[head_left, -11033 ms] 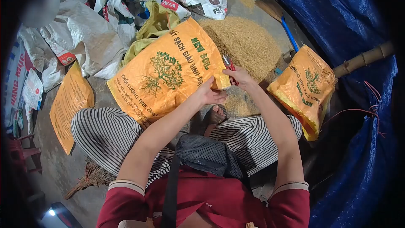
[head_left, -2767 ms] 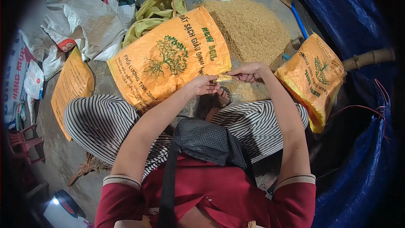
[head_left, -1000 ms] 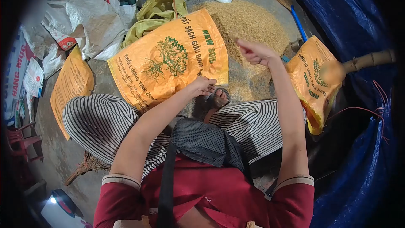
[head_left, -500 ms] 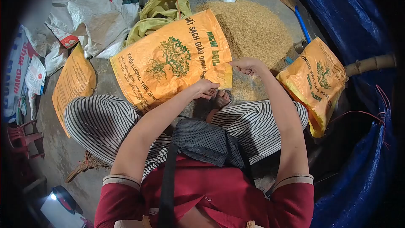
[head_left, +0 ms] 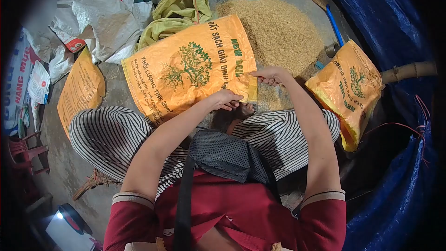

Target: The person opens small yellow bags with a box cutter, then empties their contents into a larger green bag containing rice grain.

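A large orange soil bag [head_left: 167, 65] printed with a green tree lies flat across the floor in front of my crossed legs. My left hand [head_left: 226, 99] is closed on its near edge, close to the right corner. My right hand [head_left: 271, 75] pinches the bag's right end, where a yellow strip shows. A bare foot, partly shaded, is just below my left hand. Beyond the bag's right end spreads a heap of tan grain or husks [head_left: 278, 30].
A second orange bag [head_left: 350, 81] stands at right beside a bamboo pole [head_left: 409, 73] and a blue tarp [head_left: 395, 18]. Another orange bag [head_left: 82, 88] lies at left. White sacks [head_left: 95, 18] and a yellow-green sack [head_left: 179, 7] are piled behind. A blue handle [head_left: 334, 25] rests by the heap.
My right hand has shifted slightly down and left along the bag's end, and more of the yellow strip shows there. My left hand stays at the near edge.
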`<state>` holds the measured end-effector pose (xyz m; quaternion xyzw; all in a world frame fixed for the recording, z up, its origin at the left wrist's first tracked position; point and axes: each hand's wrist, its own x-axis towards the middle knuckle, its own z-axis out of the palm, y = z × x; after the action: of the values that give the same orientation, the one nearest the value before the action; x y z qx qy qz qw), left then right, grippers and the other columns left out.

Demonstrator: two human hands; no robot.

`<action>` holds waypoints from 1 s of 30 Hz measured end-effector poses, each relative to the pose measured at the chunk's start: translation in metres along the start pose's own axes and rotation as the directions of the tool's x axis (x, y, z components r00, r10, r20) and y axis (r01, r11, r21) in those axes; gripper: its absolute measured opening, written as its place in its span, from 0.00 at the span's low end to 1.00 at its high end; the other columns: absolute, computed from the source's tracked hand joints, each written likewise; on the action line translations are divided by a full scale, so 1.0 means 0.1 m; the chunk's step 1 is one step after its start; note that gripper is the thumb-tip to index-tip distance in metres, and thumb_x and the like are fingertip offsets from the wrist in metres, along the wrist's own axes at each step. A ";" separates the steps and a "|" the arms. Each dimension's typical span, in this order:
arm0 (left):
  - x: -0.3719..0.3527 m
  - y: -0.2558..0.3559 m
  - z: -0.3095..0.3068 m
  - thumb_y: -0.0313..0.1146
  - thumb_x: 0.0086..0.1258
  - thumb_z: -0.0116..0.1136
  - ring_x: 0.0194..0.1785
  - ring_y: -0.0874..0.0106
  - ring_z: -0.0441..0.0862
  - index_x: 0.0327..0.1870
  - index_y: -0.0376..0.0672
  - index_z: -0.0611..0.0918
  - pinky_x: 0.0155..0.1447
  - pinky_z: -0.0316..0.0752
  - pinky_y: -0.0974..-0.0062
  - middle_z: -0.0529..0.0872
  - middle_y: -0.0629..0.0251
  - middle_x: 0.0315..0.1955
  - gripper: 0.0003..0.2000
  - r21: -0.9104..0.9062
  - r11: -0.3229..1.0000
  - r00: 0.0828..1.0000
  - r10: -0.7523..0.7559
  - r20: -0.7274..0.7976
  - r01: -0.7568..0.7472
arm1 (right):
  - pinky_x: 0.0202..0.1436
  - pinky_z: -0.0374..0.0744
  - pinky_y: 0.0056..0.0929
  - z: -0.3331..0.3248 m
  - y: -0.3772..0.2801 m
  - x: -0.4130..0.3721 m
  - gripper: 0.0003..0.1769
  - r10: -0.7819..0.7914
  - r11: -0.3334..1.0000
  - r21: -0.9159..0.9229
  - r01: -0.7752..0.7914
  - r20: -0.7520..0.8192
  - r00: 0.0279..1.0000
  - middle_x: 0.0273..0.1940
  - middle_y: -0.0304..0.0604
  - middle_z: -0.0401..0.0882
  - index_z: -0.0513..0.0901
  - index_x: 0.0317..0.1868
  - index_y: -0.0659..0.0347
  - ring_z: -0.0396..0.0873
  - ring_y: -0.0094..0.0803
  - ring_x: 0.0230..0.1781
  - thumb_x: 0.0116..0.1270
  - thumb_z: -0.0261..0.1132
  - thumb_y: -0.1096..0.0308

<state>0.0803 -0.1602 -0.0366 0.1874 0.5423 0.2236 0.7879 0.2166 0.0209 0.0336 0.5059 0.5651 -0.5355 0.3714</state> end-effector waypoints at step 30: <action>-0.18 0.14 -0.10 0.46 0.64 0.55 0.39 0.72 0.79 0.42 0.35 0.77 0.42 0.75 0.75 0.82 0.61 0.35 0.19 0.155 0.988 0.999 0.007 0.047 -0.014 | 0.13 0.44 0.17 -0.03 0.01 -0.08 0.24 -0.260 0.929 0.292 0.228 0.076 0.963 0.10 0.22 0.51 0.65 0.18 0.50 0.45 0.14 0.09 0.61 0.56 0.41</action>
<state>0.0631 -0.1581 -0.0191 0.2562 0.5385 0.1803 0.7822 0.2199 0.0226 0.0417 0.4479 0.5202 -0.6799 0.2579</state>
